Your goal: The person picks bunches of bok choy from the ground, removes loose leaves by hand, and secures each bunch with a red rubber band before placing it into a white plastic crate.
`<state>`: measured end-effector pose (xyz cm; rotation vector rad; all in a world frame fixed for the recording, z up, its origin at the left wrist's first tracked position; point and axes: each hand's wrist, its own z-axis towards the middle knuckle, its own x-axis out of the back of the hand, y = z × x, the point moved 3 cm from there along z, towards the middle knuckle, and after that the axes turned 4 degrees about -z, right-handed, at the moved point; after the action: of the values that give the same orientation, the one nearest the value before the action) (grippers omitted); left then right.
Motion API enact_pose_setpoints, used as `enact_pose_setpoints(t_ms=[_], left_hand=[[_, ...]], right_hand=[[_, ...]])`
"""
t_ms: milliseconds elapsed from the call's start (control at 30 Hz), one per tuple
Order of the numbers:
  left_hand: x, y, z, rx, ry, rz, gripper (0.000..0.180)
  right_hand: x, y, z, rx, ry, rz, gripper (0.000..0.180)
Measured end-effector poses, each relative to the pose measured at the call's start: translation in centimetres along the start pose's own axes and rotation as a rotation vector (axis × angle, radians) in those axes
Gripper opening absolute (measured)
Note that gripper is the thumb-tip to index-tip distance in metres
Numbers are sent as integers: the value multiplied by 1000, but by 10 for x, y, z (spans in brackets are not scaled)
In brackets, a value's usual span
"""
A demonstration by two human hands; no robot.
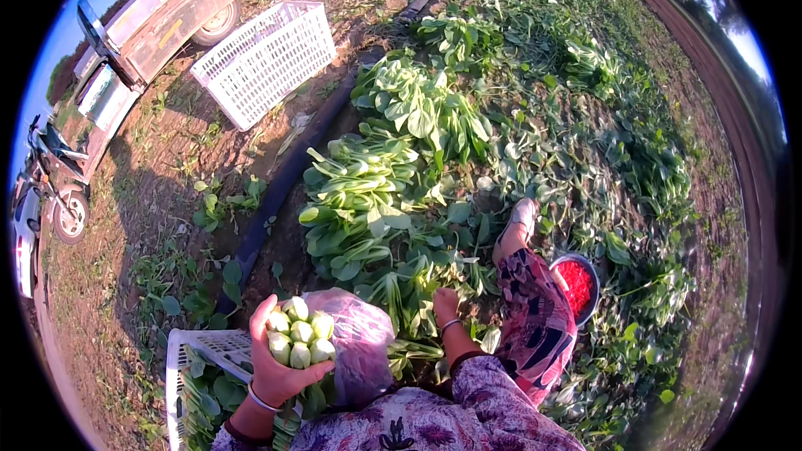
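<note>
Gripped firmly in the left hand [276,359] is a bunch of bok choy [299,332], cut stem ends up, pale and rounded, the fingers wrapped round the bundle from below and behind. Leaves hang down past the wrist, over the corner of a white plastic crate [180,351] that already holds greens at the lower left. Just beside the bunch, touching it on the right, sits a crumpled clear plastic bag [359,342].

Over to the right hand [447,307]: it's down among the cut plants on the ground, fingers curled into the leaves; whether its grip has closed on a stem I cannot tell, the foliage hides the fingertips. A thin bangle shows on each wrist.

Ahead lies a heap of harvested bok choy [368,200], laid in a row running away up the field. A patterned trouser leg [535,317] stretches out to the right, foot in a light shoe [522,215], and just beside the knee stands a metal bowl of red rubber bands [576,284]. Farther off, an empty white crate [266,60] lies tilted on bare soil near a cart [159,25], and a motorbike [50,184] stands at the far left.
</note>
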<state>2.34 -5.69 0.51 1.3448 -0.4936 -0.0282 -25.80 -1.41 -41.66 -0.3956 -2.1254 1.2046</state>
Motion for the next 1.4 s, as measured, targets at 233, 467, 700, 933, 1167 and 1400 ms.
enact_pose_setpoints(t_ms=[233, 467, 700, 933, 1167, 1400], left_hand=[[-9, 1, 26, 29, -73, 50, 118], [-9, 5, 35, -41, -76, 122, 115], [-2, 2, 31, -44, -56, 105, 115], [0, 1, 25, -27, -69, 50, 114], [-8, 5, 22, -6, -52, -170, 116], [-16, 4, 16, -148, -141, -196, 116]], right_hand=[[-8, 4, 28, 10, 60, -217, 24], [-31, 1, 31, -476, -280, 223, 14], [-43, -31, 23, -254, -519, 84, 31], [-30, -40, -15, 97, -519, -482, 42], [13, -64, -44, 238, -403, -445, 40], [102, -178, -56, 461, -98, -260, 39]])
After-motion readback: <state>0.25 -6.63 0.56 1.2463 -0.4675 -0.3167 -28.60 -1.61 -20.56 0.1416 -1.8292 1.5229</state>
